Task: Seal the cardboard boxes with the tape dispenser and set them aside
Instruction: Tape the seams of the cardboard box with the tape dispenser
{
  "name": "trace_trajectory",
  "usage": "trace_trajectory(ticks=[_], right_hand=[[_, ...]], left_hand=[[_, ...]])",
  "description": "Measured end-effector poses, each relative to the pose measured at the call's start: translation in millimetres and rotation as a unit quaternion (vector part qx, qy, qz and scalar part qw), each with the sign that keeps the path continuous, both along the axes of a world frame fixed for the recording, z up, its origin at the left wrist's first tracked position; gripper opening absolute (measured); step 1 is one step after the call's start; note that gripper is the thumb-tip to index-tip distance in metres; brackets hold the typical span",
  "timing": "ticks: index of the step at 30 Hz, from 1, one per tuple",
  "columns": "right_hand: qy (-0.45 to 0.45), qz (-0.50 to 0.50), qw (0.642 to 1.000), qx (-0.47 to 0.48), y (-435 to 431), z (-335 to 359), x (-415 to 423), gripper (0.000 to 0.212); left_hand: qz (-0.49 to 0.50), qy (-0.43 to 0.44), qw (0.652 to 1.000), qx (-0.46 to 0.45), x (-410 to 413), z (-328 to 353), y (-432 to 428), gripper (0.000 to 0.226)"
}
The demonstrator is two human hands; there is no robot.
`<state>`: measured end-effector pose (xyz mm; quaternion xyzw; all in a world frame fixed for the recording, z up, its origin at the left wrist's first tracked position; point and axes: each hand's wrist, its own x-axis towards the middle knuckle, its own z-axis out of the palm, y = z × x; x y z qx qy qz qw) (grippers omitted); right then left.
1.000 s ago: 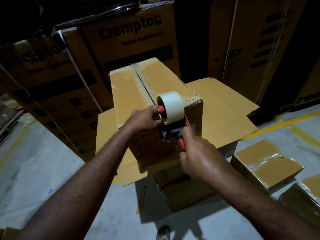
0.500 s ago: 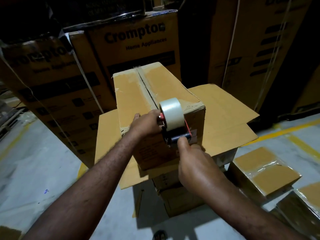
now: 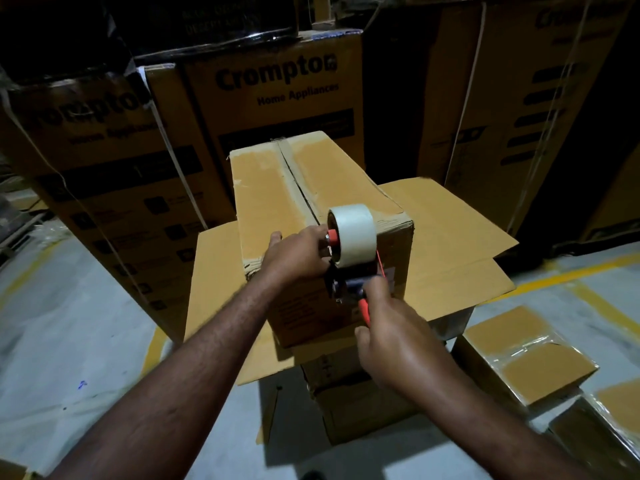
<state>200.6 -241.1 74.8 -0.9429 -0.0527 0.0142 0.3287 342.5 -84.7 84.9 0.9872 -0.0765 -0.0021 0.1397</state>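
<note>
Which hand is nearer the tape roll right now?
Left. The left hand is right beside the tape roll, at its orange hub; the right hand grips the dispenser handle below the roll.

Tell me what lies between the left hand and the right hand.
The tape dispenser with its tape roll lies there, at the near top edge of the cardboard box; the right hand grips its handle. The head view shows this.

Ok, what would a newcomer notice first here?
The red-handled tape dispenser with its white tape roll sits at centre, at the near top edge of a brown cardboard box, gripped by the right hand, the left hand beside the roll. Printed cardboard cartons tower behind; film-wrapped small boxes lie on the floor, right.
</note>
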Motion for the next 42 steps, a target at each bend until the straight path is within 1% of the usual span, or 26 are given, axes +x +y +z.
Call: trace_trajectory(ticks=[3, 5, 7, 10, 12, 14, 17, 20, 22, 23, 24, 25, 26, 27, 28, 29, 30, 33, 35, 38, 40, 42], right_hand=[[-0.011, -0.012, 1.000, 0.024, 6, -11, -7, 0.035], [-0.020, -0.016, 0.999, 0.028, 8, -18, -9, 0.032], [-0.010, -0.024, 0.998, 0.050, 8, -21, -7, 0.033], [0.049, -0.061, 0.990, 0.119, 16, -27, -11, 0.038], [0.067, -0.063, 0.989, 0.114, 22, -33, -16, 0.040], [0.059, -0.062, 0.991, 0.099, 22, -36, -15, 0.041], [0.066, -0.066, 0.992, 0.082, 14, -22, -10, 0.042], [0.077, -0.071, 0.993, 0.058, -7, 6, -6, 0.044], [0.090, -0.081, 0.991, 0.059, -26, 33, -4, 0.042], [0.098, -0.088, 0.988, 0.079, -35, 47, -5, 0.041], [0.105, -0.097, 0.984, 0.109, -44, 61, -6, 0.039], [0.107, -0.109, 0.978, 0.139, -51, 72, -7, 0.038], [0.103, -0.121, 0.973, 0.166, -57, 82, -7, 0.038], [0.093, -0.129, 0.968, 0.193, -62, 88, -5, 0.039], [0.078, -0.134, 0.964, 0.218, -64, 93, -3, 0.041], [0.059, -0.135, 0.960, 0.240, -63, 94, 1, 0.045], [0.037, -0.134, 0.957, 0.256, -61, 93, 4, 0.048], [-0.023, -0.104, 0.941, 0.321, -44, 83, 23, 0.052], [-0.039, -0.078, 0.918, 0.387, -29, 76, 39, 0.053], [-0.038, -0.040, 0.884, 0.464, -13, 64, 67, 0.053], [-0.026, -0.004, 0.860, 0.510, -9, 59, 89, 0.052], [0.002, 0.033, 0.822, 0.568, -7, 56, 112, 0.050]], left_hand=[[-0.014, 0.020, 1.000, 0.012, 9, -1, 2, 0.054], [-0.011, 0.010, 1.000, 0.016, 13, -3, 3, 0.056], [-0.005, -0.003, 1.000, 0.026, 11, -6, 2, 0.062], [-0.013, -0.037, 0.998, 0.055, 7, -13, 1, 0.075], [-0.031, -0.079, 0.993, 0.085, 4, -19, 3, 0.084], [-0.042, -0.092, 0.989, 0.107, 5, -22, 7, 0.088], [-0.064, -0.049, 0.992, 0.099, 11, -13, 12, 0.087], [-0.110, 0.068, 0.988, 0.081, 24, 9, 21, 0.083], [-0.137, 0.136, 0.980, 0.042, 34, 25, 28, 0.074], [-0.134, 0.143, 0.980, 0.021, 38, 30, 29, 0.066], [-0.118, 0.126, 0.985, 0.010, 40, 32, 27, 0.059], [-0.099, 0.089, 0.991, 0.019, 40, 31, 24, 0.052], [-0.089, 0.036, 0.994, 0.055, 37, 26, 18, 0.047], [-0.091, -0.022, 0.990, 0.107, 32, 17, 12, 0.044], [-0.102, -0.076, 0.981, 0.147, 27, 6, 7, 0.043], [-0.114, -0.115, 0.973, 0.162, 22, -4, 5, 0.044], [-0.121, -0.136, 0.970, 0.164, 18, -11, 5, 0.049], [-0.134, -0.132, 0.969, 0.160, 15, -22, 13, 0.065], [-0.139, -0.127, 0.969, 0.162, 12, -22, 15, 0.069], [-0.147, -0.127, 0.969, 0.155, 11, -21, 18, 0.064], [-0.150, -0.132, 0.965, 0.170, 12, -22, 22, 0.060], [-0.147, -0.150, 0.962, 0.176, 16, -23, 25, 0.056]])
